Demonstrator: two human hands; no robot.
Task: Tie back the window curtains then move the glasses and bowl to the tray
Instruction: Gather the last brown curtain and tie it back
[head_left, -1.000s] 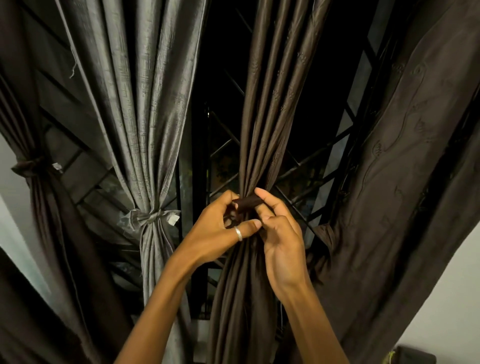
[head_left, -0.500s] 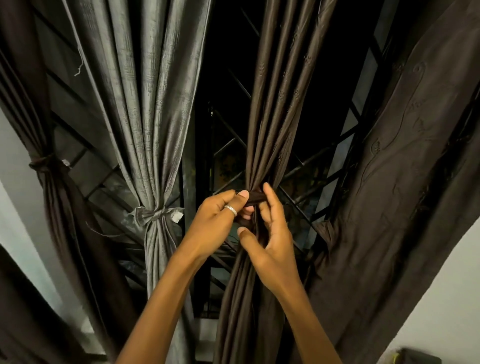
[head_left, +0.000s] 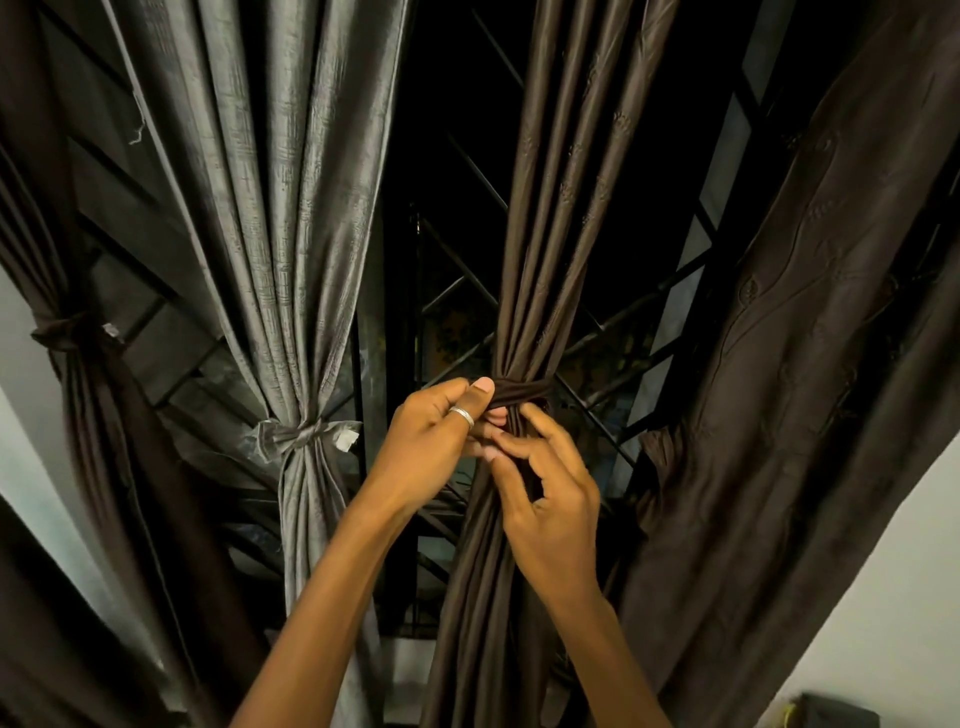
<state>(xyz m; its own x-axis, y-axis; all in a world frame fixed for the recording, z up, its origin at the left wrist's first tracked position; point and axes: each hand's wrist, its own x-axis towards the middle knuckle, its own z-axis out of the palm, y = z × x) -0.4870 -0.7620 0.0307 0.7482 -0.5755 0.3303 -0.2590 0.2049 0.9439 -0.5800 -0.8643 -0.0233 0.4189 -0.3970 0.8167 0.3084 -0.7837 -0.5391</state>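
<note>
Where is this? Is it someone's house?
Most likely a room in a home, right at a window. Long curtains hang there, a grey curtain already tied and a brown curtain with a tie band round it, with a metal window grille and darkness behind them.

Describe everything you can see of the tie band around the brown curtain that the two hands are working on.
The tie band is a narrow strip of dark brown cloth, matching the brown curtain it circles. It runs level in about two wraps, cinching the folds into a tight waist. The left hand pinches it at one side, thumb on top. The right hand curls its fingers just below; whether they hold a loose end is hidden.
</note>
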